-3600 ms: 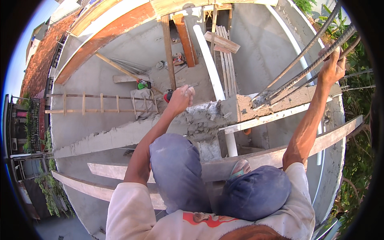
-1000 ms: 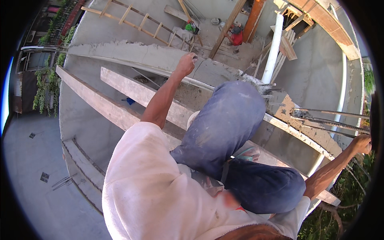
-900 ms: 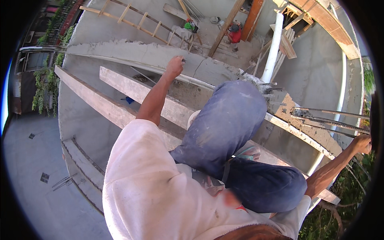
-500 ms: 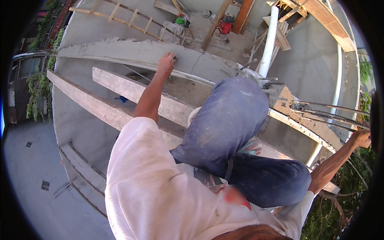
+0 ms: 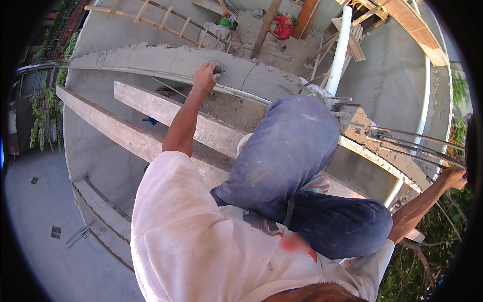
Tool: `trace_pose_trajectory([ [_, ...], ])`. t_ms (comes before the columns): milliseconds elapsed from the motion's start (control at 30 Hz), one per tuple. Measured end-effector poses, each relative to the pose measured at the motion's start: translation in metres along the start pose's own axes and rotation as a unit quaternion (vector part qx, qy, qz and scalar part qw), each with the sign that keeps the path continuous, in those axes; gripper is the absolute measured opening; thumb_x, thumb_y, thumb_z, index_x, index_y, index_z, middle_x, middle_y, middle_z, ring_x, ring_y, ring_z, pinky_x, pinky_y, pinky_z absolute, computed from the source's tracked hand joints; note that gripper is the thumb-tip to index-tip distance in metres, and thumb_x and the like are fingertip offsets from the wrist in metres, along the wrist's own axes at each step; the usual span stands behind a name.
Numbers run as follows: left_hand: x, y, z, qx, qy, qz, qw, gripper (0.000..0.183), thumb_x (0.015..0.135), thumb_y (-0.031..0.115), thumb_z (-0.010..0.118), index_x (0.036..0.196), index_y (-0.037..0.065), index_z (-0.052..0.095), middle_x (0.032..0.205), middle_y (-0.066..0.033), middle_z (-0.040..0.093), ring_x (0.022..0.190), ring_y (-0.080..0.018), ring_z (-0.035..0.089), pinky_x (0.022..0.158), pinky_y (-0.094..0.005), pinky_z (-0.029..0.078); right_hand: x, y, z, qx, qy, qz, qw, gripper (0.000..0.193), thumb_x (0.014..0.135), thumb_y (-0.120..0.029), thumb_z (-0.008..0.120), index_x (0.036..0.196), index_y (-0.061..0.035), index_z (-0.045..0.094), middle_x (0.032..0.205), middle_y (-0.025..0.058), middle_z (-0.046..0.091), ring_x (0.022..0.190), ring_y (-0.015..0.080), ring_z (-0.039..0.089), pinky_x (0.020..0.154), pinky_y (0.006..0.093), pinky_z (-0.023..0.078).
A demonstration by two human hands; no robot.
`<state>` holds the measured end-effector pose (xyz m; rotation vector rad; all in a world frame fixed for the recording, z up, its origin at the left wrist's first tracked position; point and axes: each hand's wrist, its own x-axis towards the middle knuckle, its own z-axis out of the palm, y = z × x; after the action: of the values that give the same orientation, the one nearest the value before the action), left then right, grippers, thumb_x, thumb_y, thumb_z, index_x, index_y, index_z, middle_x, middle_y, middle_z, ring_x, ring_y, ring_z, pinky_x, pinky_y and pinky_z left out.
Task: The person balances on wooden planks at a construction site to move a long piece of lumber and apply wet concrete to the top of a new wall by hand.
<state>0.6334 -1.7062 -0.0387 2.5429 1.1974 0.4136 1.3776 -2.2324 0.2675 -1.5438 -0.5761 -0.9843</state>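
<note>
Left hand (image 5: pixel 204 80): fingers were closed on a small dark object (image 5: pixel 219 69), kind unclear, at the grey concrete beam (image 5: pixel 171 59), left of a crack. Right hand (image 5: pixel 455 177) was beside steel rebars (image 5: pixel 417 149); could not tell whether its fingers gripped one.

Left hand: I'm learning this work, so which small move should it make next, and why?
Perhaps the left hand should move the small dark object it holds rightward along the grey beam, toward the crack: the object is over or against the beam's surface, and the dark, jagged crack lies to its right.
</note>
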Motion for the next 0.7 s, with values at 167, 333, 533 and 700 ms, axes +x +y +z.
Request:
trace_pose_trajectory([
  [167,0.001,-0.008,-0.004,-0.021,-0.028,-0.002,0.999,0.042,0.079,0.015,0.077,0.118,0.009,0.062,0.116,-0.0129,0.061,0.114,-0.0348,0.057,0.094,-0.0464,0.047,-0.008,-0.014,0.005,0.052,-0.014,0.014,0.998,0.029,0.086,-0.017,0.077,0.077,0.005,0.06,0.069,0.0138,0.064,0.06,0.0206,0.061,0.056,0.0364,0.053],
  [333,0.001,0.001,-0.002,-0.007,-0.017,-0.005,1.0,0.041,0.08,0.019,0.077,0.117,0.007,0.062,0.113,-0.0144,0.061,0.111,-0.036,0.058,0.093,-0.0469,0.048,-0.021,-0.04,0.01,0.159,-0.073,0.112,0.978,0.027,0.091,-0.02,0.075,0.079,-0.0008,0.06,0.07,0.0089,0.061,0.061,0.0177,0.056,0.057,0.0345,0.047],
  [533,-0.002,0.0,-0.008,-0.012,-0.02,-0.019,1.0,0.043,0.083,0.025,0.075,0.119,0.007,0.061,0.116,-0.0156,0.06,0.111,-0.0369,0.057,0.093,-0.0482,0.048,-0.034,-0.062,0.017,0.168,-0.084,0.14,0.972,0.028,0.097,-0.025,0.068,0.081,-0.0046,0.059,0.071,0.0034,0.057,0.061,0.014,0.052,0.058,0.0319,0.044],
  [700,0.002,0.007,-0.01,-0.014,-0.031,-0.016,0.999,0.043,0.085,0.028,0.073,0.121,0.008,0.06,0.117,-0.0158,0.06,0.112,-0.0374,0.057,0.094,-0.0491,0.047,-0.035,-0.062,0.015,0.157,-0.063,0.149,0.974,0.03,0.095,-0.029,0.071,0.086,-0.003,0.061,0.071,0.0041,0.059,0.062,0.0129,0.052,0.057,0.0298,0.044],
])
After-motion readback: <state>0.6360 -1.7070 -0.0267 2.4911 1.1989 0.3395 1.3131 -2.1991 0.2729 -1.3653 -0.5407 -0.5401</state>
